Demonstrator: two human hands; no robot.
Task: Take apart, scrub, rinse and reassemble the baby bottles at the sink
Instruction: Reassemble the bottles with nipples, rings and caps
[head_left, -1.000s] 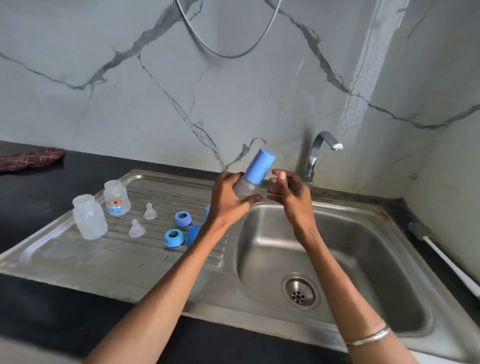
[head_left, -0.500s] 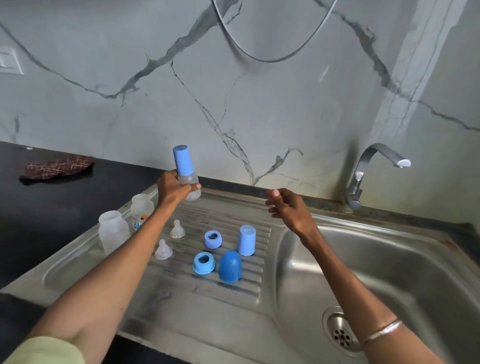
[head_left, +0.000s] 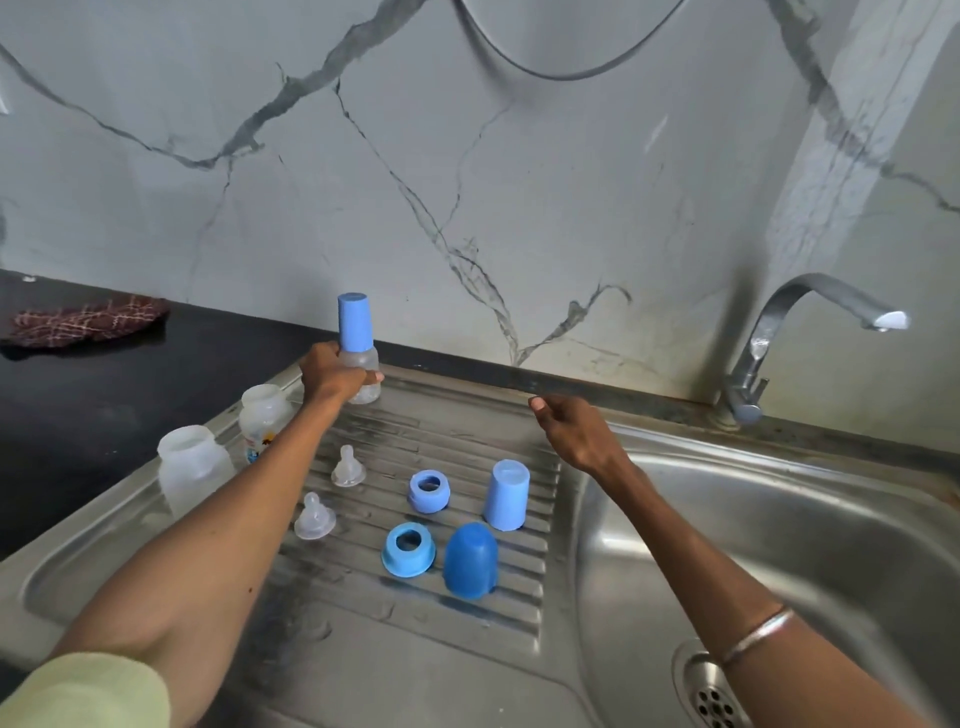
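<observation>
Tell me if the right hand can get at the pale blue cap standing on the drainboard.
Probably yes. The right hand hangs empty just above and behind the pale blue cap, with nothing between them; the left hand is busy holding the bottle.

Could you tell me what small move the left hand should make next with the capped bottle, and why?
Probably let go. The left hand grips the capped bottle, which stands upright with its base at the far edge of the drainboard, so it looks placed. Two open bottles, two nipples, two rings and two caps lie there unassembled; the right hand holds nothing.
</observation>
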